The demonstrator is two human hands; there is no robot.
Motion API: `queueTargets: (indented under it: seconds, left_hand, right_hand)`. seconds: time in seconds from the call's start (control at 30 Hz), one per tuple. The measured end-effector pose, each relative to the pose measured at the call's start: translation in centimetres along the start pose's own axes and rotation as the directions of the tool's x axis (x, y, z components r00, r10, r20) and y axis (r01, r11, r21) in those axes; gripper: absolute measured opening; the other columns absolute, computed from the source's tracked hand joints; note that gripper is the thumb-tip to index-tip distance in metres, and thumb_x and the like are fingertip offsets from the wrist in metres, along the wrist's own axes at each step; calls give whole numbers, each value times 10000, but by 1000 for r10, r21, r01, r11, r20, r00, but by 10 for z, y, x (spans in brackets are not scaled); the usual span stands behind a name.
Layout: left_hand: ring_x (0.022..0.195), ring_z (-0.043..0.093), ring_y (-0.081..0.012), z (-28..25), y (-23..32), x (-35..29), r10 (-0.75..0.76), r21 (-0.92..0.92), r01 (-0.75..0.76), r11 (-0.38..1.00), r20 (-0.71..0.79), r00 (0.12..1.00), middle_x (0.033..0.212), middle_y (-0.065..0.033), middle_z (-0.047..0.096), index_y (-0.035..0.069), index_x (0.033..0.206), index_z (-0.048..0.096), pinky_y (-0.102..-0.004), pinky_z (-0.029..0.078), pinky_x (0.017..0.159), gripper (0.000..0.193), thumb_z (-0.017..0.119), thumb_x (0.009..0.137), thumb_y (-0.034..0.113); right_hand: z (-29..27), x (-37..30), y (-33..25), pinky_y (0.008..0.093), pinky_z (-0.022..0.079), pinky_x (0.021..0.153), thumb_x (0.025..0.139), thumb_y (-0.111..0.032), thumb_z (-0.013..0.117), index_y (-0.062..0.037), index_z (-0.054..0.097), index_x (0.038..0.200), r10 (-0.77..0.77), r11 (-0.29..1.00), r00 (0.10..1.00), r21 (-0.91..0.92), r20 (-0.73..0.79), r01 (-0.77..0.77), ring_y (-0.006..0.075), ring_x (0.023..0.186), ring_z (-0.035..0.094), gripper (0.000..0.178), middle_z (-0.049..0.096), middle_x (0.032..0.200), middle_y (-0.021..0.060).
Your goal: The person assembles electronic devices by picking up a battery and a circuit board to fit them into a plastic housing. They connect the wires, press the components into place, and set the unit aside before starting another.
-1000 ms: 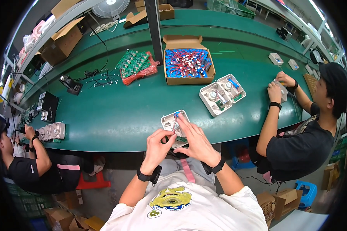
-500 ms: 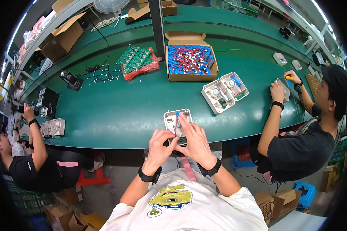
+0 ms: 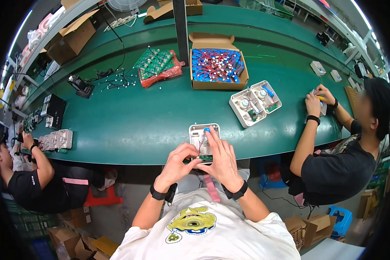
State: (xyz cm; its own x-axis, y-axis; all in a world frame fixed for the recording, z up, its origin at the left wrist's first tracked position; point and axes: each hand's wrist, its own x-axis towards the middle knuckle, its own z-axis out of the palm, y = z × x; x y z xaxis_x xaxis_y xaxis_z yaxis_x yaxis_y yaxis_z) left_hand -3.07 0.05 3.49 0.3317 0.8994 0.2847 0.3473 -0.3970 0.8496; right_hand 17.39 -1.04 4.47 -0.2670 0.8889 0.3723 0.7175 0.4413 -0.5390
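Observation:
A white plastic housing [image 3: 194, 133] stands at the table's front edge, open side up. Inside it lie a blue cylindrical battery [image 3: 206, 129], thin red and dark wires and, at the near end, a strip of green circuit board [image 3: 207, 158]. My left hand [image 3: 177, 164] is closed at the near left corner, thumb and index fingertips at the rim beside the board. With fingers stretched over the right side, my right hand [image 3: 222, 162] grips the housing. Its index fingertip rests by the battery, and its thumb reaches the near edge. My hands hide part of the interior.
Two joined white housings [image 3: 255, 104] with parts inside lie right of centre. Behind them stands a carton of blue batteries [image 3: 219, 86]. Green circuit boards [image 3: 154, 63] lie on red wrap near a metal post [image 3: 181, 30]. Co-workers sit at left and right.
The view has shifted slightly. My hands stay at the housing, and more of the green board shows at its near end. The right co-worker's hands have drawn closer together.

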Motion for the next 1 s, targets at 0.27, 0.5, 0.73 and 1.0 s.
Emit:
queueTargets:
  seconds: [0.27, 0.5, 0.73, 1.0]
  left_hand:
    - [927, 717, -246, -1, 4, 5, 6, 69, -8, 998, 25, 1000, 1048, -90, 723, -14, 970, 767, -349, 603, 804, 208, 886, 803, 19]
    - [972, 697, -265, -4, 11, 10, -5, 183, -8, 983, 69, 998, 1017, -73, 739, 5, 943, 812, -375, 580, 872, 172, 875, 788, 44]
    - [979, 686, -266, -3, 11, 12, -53, 226, 32, 974, 85, 995, 1020, -67, 747, 19, 935, 821, -385, 571, 886, 162, 868, 783, 47]
    - [1001, 672, -273, -4, 10, 13, -45, 176, 31, 984, 75, 996, 1083, -60, 762, 32, 940, 822, -389, 562, 900, 144, 850, 801, 54]
  right_hand:
    - [1, -1, 3, 447, 476, 985, 614, -268, 981, -63, 365, 1634, -13, 1000, 1000, -14, -23, 12, 346, 1210, 595, 1208, 349, 1725, 156]
    - [1, -2, 3, 463, 467, 982, 628, -297, 986, -75, 350, 1641, -23, 999, 999, -41, -31, 22, 345, 1209, 595, 1216, 312, 1737, 176]
    - [4, -4, 5, 449, 451, 967, 640, -307, 986, -76, 350, 1641, -20, 1000, 999, -11, -35, 20, 335, 1183, 611, 1209, 290, 1743, 191]
    - [2, -5, 6, 444, 445, 947, 649, -299, 984, -66, 335, 1646, -26, 1000, 999, 0, -20, 26, 337, 1169, 616, 1212, 287, 1742, 194]
